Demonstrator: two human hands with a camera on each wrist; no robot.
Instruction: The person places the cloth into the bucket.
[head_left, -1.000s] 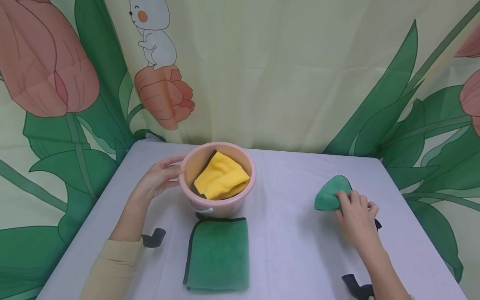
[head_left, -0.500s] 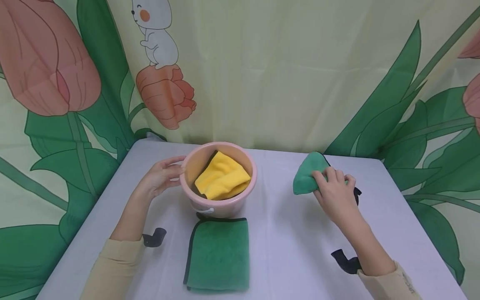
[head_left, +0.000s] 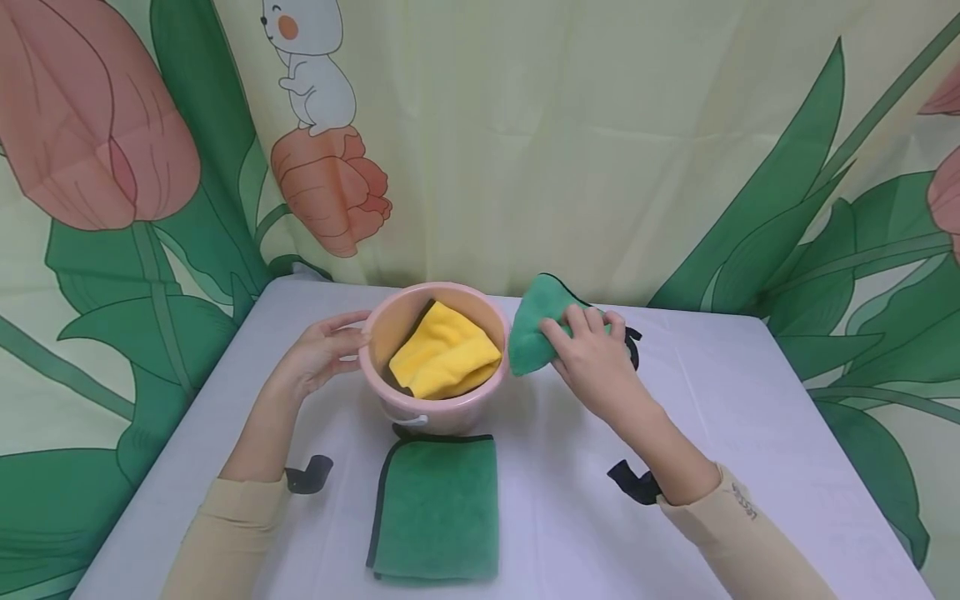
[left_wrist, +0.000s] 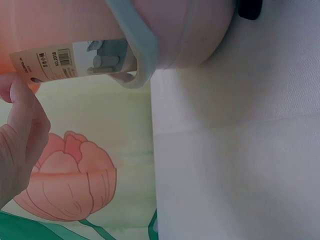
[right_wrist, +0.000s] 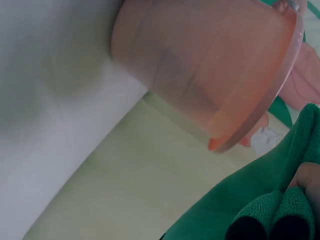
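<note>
A pink bucket (head_left: 497, 392) stands on the table with a folded yellow cloth (head_left: 442, 354) inside. My left hand (head_left: 318, 354) touches the bucket's left side near the rim, its fingers loosely extended; the left wrist view shows fingers (left_wrist: 22, 110) beside the bucket's label (left_wrist: 55, 64). My right hand (head_left: 596, 358) grips a bunched green cloth (head_left: 536, 329) with dark edging, raised just right of the bucket's rim. In the right wrist view the green cloth (right_wrist: 225, 200) bulges around the pinching fingers. A second green cloth (head_left: 435, 508) lies folded flat in front of the bucket.
The white-covered table (head_left: 555, 517) ends at a printed curtain (head_left: 570, 150) with tulips and a rabbit. A pale handle (left_wrist: 140, 45) hangs on the bucket's side. Black straps (head_left: 633, 483) show at the right forearm and by the left cuff.
My right hand has carried the green cloth leftward and up across the table, from the right side to the bucket's rim. The left hand, bucket and flat cloth have stayed in place.
</note>
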